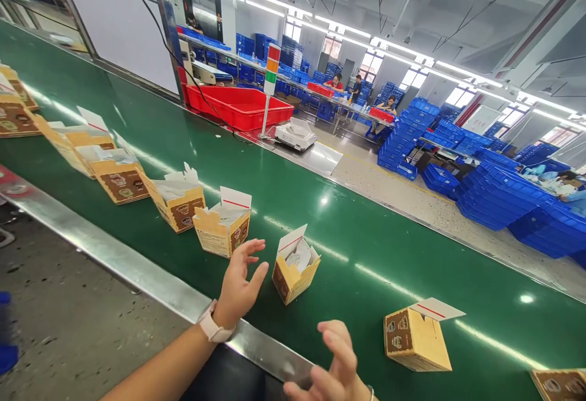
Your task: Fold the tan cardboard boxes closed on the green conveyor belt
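My left hand, with a pale watch band on its wrist, is raised over the belt's near edge, thumb and fingers apart and holding nothing. Just right of it stands a small open carton, its white flap up and crumpled white wrapping inside. Behind my left fingers is another open carton. My right hand hovers lower down with loosely curled, separated fingers and nothing in them. To its right sits a carton whose top panels are folded in while its white flap with a red line sticks out.
A green conveyor belt runs diagonally, edged by a metal rail. Several open cartons line its left part. Beyond it are a red bin, a signal light, a white scale and stacked blue crates; people sit farther back.
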A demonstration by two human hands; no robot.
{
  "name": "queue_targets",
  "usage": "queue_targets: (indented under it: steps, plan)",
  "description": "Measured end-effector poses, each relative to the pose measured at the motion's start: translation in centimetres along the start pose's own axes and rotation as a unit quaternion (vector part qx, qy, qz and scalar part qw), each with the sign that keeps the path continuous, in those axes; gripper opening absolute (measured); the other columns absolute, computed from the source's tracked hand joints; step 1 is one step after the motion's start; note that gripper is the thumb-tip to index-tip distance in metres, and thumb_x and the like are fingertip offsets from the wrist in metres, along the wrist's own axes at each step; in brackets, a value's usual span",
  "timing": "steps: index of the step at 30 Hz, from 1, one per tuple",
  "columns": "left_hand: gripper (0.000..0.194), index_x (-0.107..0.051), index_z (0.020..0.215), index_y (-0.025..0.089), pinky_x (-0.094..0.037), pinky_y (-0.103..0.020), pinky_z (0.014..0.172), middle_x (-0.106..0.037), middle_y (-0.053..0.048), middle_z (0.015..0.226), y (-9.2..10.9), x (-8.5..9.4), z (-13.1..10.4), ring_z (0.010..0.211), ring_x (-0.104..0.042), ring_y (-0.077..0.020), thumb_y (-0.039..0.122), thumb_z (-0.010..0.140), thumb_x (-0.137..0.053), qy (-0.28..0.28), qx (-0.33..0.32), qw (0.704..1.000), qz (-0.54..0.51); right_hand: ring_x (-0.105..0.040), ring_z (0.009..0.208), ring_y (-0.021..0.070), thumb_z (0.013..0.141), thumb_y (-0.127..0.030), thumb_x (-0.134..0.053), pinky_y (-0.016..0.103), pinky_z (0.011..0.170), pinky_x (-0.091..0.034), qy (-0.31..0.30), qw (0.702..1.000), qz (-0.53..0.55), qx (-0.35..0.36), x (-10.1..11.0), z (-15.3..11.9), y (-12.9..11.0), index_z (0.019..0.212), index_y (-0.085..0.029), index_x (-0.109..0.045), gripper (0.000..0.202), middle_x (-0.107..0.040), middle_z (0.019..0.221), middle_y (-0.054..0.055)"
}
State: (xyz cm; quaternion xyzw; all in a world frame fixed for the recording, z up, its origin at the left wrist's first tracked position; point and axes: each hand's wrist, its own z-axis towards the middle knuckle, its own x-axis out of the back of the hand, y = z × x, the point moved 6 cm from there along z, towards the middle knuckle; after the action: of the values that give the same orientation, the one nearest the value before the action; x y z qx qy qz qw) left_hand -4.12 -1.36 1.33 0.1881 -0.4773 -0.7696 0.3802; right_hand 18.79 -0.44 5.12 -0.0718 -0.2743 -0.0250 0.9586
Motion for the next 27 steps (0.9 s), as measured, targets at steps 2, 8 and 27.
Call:
queue_targets:
  steps: [2,8,27]
  plan:
    - [0.036,-0.048,0.118,0.021,-0.05,-0.04,0.085,-0.06,-0.012,0.115,1.7,0.1,-1.1,0.108,-0.058,-0.0242,0.037,0.086,-0.051,0.014,-0.082,0.996,0.022,-0.044,0.123,0.0297,0.082,-0.043,-0.055,0.049,0.09,-0.05,0.017,0.995,-0.002,-0.094,0.6,0.3,2.2,0.144,-0.028,-0.021,0.071,-0.027,0.146,0.011]
    - [0.04,-0.051,0.12,0.022,-0.047,-0.044,0.095,-0.06,-0.012,0.123,5.9,-4.9,-4.1,0.118,-0.054,-0.0282,0.026,0.081,-0.058,-0.151,-0.22,0.955,0.13,-0.037,0.131,0.0318,0.078,-0.057,-0.058,0.055,0.103,-0.037,-0.124,0.981,0.098,-0.113,-1.5,3.7,9.2,0.14,-0.024,-0.031,0.075,-0.048,0.135,0.013]
    - [0.028,-0.056,0.06,0.019,-0.049,-0.031,0.073,-0.063,-0.003,0.066,6.9,-9.9,-1.9,0.075,-0.063,-0.0172,0.021,0.086,-0.048,-0.194,-0.197,0.959,0.058,-0.058,0.081,0.0194,0.09,-0.037,-0.045,0.041,0.089,-0.044,-0.106,0.93,0.221,-0.275,-0.7,2.3,9.8,0.066,-0.024,-0.061,0.032,-0.065,0.073,0.002]
